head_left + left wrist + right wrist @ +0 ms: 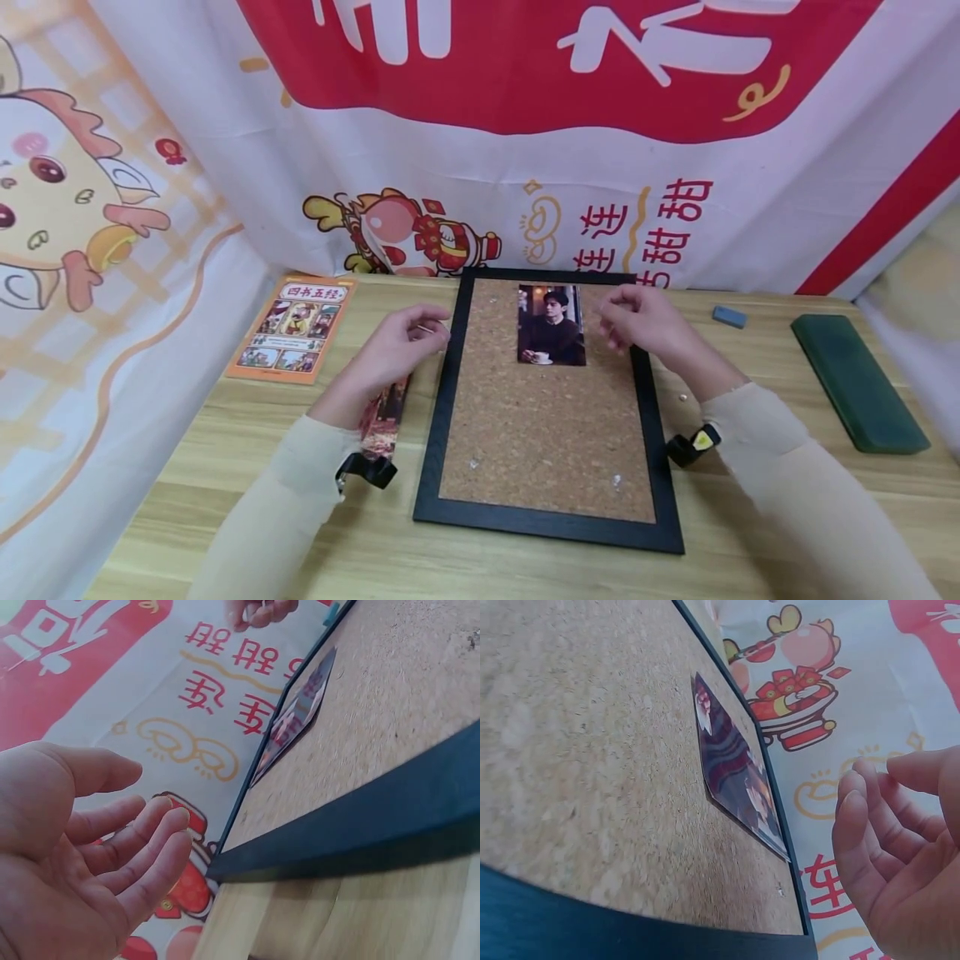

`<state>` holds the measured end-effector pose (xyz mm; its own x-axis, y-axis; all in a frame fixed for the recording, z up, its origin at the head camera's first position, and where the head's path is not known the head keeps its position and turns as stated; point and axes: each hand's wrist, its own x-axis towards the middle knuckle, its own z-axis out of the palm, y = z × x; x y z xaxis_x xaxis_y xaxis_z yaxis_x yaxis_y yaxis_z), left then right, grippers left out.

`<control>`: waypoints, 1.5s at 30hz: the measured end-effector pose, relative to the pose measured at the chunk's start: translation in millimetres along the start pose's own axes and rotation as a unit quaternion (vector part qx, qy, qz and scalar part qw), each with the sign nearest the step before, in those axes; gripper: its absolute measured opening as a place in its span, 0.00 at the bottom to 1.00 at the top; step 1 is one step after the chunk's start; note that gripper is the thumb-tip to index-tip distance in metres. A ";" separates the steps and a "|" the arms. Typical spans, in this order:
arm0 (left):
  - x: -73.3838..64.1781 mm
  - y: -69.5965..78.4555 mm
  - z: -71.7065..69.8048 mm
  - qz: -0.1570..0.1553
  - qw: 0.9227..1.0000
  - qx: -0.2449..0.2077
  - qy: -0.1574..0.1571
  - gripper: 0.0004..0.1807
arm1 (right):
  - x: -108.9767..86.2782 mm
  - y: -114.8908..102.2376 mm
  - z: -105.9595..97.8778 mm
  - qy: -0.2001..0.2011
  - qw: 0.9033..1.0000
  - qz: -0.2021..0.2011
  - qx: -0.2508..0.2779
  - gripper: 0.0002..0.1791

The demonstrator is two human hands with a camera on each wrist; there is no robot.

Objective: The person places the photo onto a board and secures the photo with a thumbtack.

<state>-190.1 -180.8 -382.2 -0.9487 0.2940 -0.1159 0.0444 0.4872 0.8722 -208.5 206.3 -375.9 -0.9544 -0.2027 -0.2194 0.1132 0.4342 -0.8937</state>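
Note:
A photo (551, 325) of a dark-haired person seated with a cup lies on the upper part of a black-framed cork board (547, 442). My left hand (405, 342) hovers beside the board's left frame, its fingers loosely bent and holding nothing. In the left wrist view the palm (67, 877) is turned up. To the right of the photo, over the board's right edge, my right hand (637, 321) hangs with relaxed fingers. Its thumb and forefinger tips come close together in the right wrist view, and nothing shows between them. Small clear pins (617, 481) sit on the cork.
More photos (386, 417) lie partly hidden under my left forearm. An orange booklet (292, 333) is at the back left. At the right are a small blue block (729, 317), a green case (858, 383) and a tiny pin (682, 397). A printed cloth (450, 158) hangs behind.

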 end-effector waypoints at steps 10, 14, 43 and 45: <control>-25.0 -10.4 -17.9 -0.016 0.999 0.019 0.023 0.23 | -28.7 14.0 -13.9 0.005 1.000 -0.015 -0.005 0.19; -35.3 -15.4 -24.9 -0.020 0.999 0.023 0.034 0.24 | -38.5 21.3 -19.8 0.013 1.000 -0.010 -0.008 0.21; -94.3 -71.3 -52.9 -0.147 0.967 0.207 0.038 0.48 | -98.0 101.9 -50.8 0.038 0.994 0.086 -0.064 0.27; -95.2 -70.3 -48.8 -0.154 0.960 0.231 0.042 0.50 | -99.9 105.9 -51.5 0.040 0.993 0.092 -0.068 0.27</control>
<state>-118.1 -283.2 -409.2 -0.9601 0.0205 -0.2787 -0.1258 0.8590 0.4963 -115.4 317.8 -428.5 -0.9403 -0.0411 -0.3380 0.2548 0.5733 -0.7787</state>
